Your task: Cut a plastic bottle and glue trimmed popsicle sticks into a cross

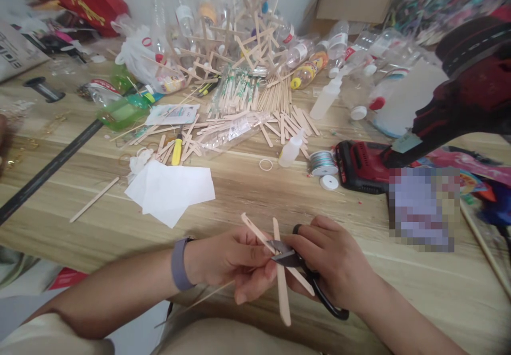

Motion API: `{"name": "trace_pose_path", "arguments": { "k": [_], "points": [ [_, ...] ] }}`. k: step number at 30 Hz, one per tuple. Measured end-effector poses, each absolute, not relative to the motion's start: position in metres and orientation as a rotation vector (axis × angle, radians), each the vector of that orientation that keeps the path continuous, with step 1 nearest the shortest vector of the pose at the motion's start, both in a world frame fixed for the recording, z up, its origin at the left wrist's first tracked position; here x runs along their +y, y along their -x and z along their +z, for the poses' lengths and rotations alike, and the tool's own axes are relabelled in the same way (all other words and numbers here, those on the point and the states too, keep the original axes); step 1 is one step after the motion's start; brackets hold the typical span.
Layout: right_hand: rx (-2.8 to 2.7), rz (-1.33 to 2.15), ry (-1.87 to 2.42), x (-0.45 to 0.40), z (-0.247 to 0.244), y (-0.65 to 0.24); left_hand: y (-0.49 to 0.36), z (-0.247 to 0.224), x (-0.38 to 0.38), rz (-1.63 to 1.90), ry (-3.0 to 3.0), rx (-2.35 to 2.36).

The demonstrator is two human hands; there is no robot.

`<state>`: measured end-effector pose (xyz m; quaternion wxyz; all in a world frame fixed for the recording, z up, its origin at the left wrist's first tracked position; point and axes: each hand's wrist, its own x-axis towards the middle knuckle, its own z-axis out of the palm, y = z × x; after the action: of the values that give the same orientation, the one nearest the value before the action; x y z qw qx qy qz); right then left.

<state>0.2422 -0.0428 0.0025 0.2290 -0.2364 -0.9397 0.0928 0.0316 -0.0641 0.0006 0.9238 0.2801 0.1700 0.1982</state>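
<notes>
In the head view my left hand (245, 256), with a wristband (182, 264) on its wrist, pinches two crossed wooden craft sticks (283, 296) near their crossing. My right hand (335, 262) grips black-handled scissors (291, 258), their fingers wrapped round the handles. The blades lie over the crossing of the sticks, close to my left fingertips. Whether they touch something between them is too small to tell. A thin pale strand (209, 295) trails down to the left from beneath my left hand.
White paper sheets (171, 190), a loose stick (95, 199) and a yellow-handled tool (176, 151) lie to the left. Small glue bottles (291, 150), a thread spool (323, 163) and a red-black power tool (363, 166) stand ahead. Behind are piled sticks and plastic bottles (186, 19).
</notes>
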Motion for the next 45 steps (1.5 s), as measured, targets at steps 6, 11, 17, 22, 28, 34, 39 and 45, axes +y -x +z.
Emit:
{"name": "trace_pose_path", "arguments": {
  "k": [6,11,17,22,28,34,39,45],
  "points": [
    [-2.569,0.25,0.632,-0.044,0.001,-0.242,-0.031,-0.004,-0.065,0.416,-0.565,0.319],
    [-2.551,0.27,0.623,-0.044,-0.001,-0.241,-0.033,-0.001,-0.064,0.446,-0.589,0.315],
    [-2.317,-0.034,1.082,-0.028,0.002,-0.25,-0.031,0.0,-0.061,0.566,-0.571,0.343],
    [-2.291,-0.077,1.554,-0.008,-0.009,-0.271,-0.031,0.001,-0.061,0.563,-0.552,0.353],
    [-2.436,-0.159,1.605,-0.005,-0.012,-0.277,-0.031,0.0,-0.061,0.548,-0.571,0.4],
    [-2.169,0.489,1.052,-0.025,0.01,-0.256,-0.032,-0.001,-0.062,0.536,-0.571,0.485],
    [-1.931,1.083,0.796,-0.04,0.013,-0.238,-0.034,-0.002,-0.061,0.506,-0.597,0.554],
    [-1.817,1.297,0.768,-0.041,0.005,-0.234,-0.037,-0.002,-0.061,0.497,-0.549,0.559]
  ]
}}
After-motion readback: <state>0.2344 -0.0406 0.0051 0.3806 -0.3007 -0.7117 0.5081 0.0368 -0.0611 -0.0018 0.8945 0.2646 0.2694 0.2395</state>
